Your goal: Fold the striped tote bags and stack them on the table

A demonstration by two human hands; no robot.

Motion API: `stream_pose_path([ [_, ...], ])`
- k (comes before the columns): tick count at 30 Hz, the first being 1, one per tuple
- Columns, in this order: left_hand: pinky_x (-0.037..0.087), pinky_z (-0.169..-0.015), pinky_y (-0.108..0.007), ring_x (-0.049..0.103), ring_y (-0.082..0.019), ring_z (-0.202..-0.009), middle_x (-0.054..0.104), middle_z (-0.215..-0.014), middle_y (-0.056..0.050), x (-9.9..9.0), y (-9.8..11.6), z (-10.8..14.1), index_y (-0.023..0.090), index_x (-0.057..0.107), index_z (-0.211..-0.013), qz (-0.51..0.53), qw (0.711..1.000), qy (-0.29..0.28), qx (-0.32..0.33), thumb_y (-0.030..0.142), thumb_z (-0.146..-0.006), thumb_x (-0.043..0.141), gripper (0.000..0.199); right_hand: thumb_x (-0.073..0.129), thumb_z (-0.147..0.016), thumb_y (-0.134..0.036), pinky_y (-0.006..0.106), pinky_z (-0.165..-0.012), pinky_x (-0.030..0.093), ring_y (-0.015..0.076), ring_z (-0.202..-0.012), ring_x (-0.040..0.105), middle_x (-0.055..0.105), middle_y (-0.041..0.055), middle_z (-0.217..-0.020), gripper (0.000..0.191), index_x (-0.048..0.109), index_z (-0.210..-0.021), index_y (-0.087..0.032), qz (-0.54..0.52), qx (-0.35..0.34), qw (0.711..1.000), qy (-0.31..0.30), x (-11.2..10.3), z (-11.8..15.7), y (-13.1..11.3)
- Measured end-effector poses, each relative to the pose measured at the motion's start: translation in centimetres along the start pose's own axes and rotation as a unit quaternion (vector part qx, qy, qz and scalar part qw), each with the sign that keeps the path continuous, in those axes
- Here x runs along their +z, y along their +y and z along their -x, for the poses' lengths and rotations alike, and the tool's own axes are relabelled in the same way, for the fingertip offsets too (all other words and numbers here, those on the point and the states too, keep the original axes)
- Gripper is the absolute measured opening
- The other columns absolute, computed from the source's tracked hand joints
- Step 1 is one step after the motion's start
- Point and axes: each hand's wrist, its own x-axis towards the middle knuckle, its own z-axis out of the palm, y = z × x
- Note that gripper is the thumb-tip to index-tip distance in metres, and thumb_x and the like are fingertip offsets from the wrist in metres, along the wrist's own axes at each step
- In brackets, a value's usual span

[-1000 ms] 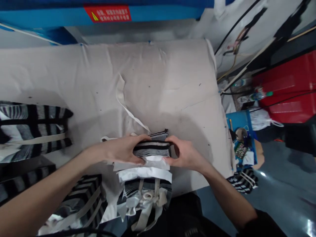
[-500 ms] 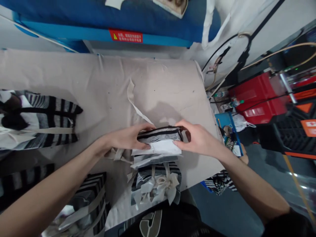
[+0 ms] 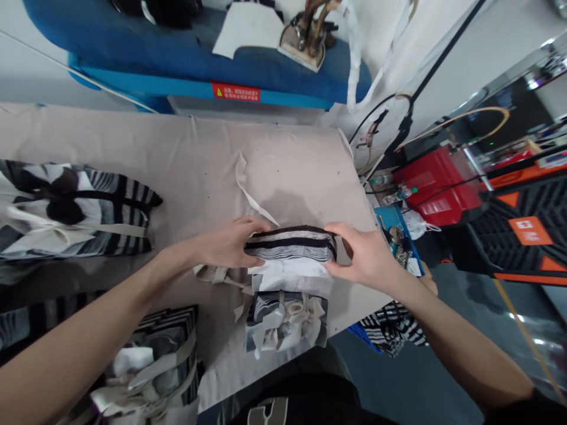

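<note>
A stack of folded black, white and grey striped fabric (image 3: 290,243) stands at the middle of the cloth-covered table. My left hand (image 3: 233,243) grips its left end, thumb toward me. At the other end, my right hand (image 3: 361,254) pinches the stack's right edge between thumb and fingers. White pieces (image 3: 290,271) hang out on the near side of the stack. Closer to my body lies a striped bundle with knotted cream strips (image 3: 290,324). A loose cream strip (image 3: 248,192) trails over the table behind the stack.
Tied striped bundles lie at left (image 3: 110,218) and lower left (image 3: 163,366). Beyond the table (image 3: 305,159) is a blue ironing board (image 3: 186,59) with an iron (image 3: 303,50). A red box (image 3: 438,183) and striped fabric in a blue container (image 3: 392,327) are at right.
The view has shifted, showing more of the ironing board and the iron. Both hands keep hold of the stack, whose striped side shows more fully; the white pieces in front lie flatter.
</note>
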Motion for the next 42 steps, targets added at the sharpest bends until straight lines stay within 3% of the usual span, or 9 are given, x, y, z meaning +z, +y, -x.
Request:
stream_pose_path([
  [6,0.053,-0.095,-0.038,0.065,-0.03,-0.111,0.07,-0.126,-0.008,-2.4,-0.4,0.9,0.026,0.064,-0.129,0.097,0.993,0.02,-0.058,0.05,-0.074,0.076,0.061,0.069,-0.082,-0.043,0.027,-0.062,0.039,0.0151,-0.07,0.057,0.064,0.0004,-0.085,0.037,0.059,-0.112,-0.023,-0.127,0.019,0.992,-0.005,-1.2,-2.4,1.0],
  [10,0.053,-0.078,-0.032,0.066,-0.026,-0.095,0.072,-0.116,-0.008,-4.4,-0.4,0.8,0.025,0.067,-0.123,0.137,0.984,0.024,-0.112,0.05,-0.07,0.08,0.06,0.07,-0.083,-0.045,0.026,-0.062,0.04,0.0128,-0.071,0.054,0.061,0.0004,-0.09,0.036,0.058,-0.108,-0.022,-0.231,0.011,0.973,-0.009,-2.2,-4.5,3.0],
  [15,0.052,-0.077,-0.028,0.064,-0.023,-0.101,0.07,-0.117,-0.008,-6.3,2.0,-1.0,0.02,0.063,-0.121,0.226,0.964,0.067,-0.122,0.046,-0.073,0.079,0.057,0.074,-0.082,-0.048,0.024,-0.058,0.039,0.0114,-0.067,0.052,0.057,-0.0016,-0.082,0.04,0.059,-0.105,-0.02,-0.309,0.002,0.951,-0.012,-4.4,-6.9,6.5],
  [21,0.037,-0.052,-0.02,0.048,-0.01,-0.062,0.058,-0.079,0.0,-8.3,4.8,-7.4,0.017,0.06,-0.124,0.268,0.932,0.19,-0.152,0.045,-0.075,0.078,0.059,0.075,-0.089,-0.046,0.021,-0.043,0.029,0.0056,-0.047,0.04,0.049,-0.0056,-0.07,0.036,0.055,-0.104,-0.02,-0.367,0.019,0.929,-0.036,-8.9,-10.7,13.1],
  [27,0.04,-0.053,-0.018,0.046,-0.007,-0.062,0.056,-0.083,0.002,-10.9,6.0,-16.7,0.018,0.061,-0.12,0.33,0.898,0.248,-0.152,0.036,-0.079,0.081,0.049,0.075,-0.09,-0.045,0.021,-0.038,0.029,0.0058,-0.046,0.042,0.053,-0.0023,-0.076,0.031,0.055,-0.096,-0.022,-0.405,0.031,0.912,-0.057,-12.2,-17.4,22.2],
  [32,0.043,-0.053,-0.015,0.048,-0.005,-0.055,0.05,-0.065,0.009,-11.9,3.9,-23.0,0.019,0.057,-0.106,0.35,0.882,0.252,-0.191,0.038,-0.083,0.08,0.038,0.077,-0.087,-0.05,0.023,-0.037,0.033,0.0067,-0.047,0.044,0.061,0.0021,-0.087,0.033,0.057,-0.088,-0.023,-0.445,0.064,0.888,-0.094,-9.7,-23.0,28.6],
  [38,0.042,-0.047,-0.019,0.055,-0.006,-0.05,0.057,-0.065,0.009,-10.0,-1.4,-28.9,0.019,0.053,-0.095,0.375,0.841,0.294,-0.257,0.044,-0.066,0.091,0.054,0.08,-0.081,-0.053,0.022,-0.035,0.033,0.0065,-0.046,0.046,0.061,0.0,-0.085,0.038,0.057,-0.088,-0.024,-0.496,0.1,0.848,-0.156,-4.1,-27.6,34.1],
  [42,0.042,-0.047,-0.021,0.057,-0.007,-0.051,0.06,-0.069,0.006,-9.6,-4.3,-32.8,0.018,0.056,-0.099,0.388,0.834,0.299,-0.253,0.046,-0.064,0.093,0.058,0.075,-0.086,-0.048,0.022,-0.034,0.032,0.0062,-0.044,0.045,0.055,-0.0029,-0.08,0.031,0.056,-0.089,-0.024,-0.517,0.119,0.835,-0.146,-2.2,-30.4,37.6],
])
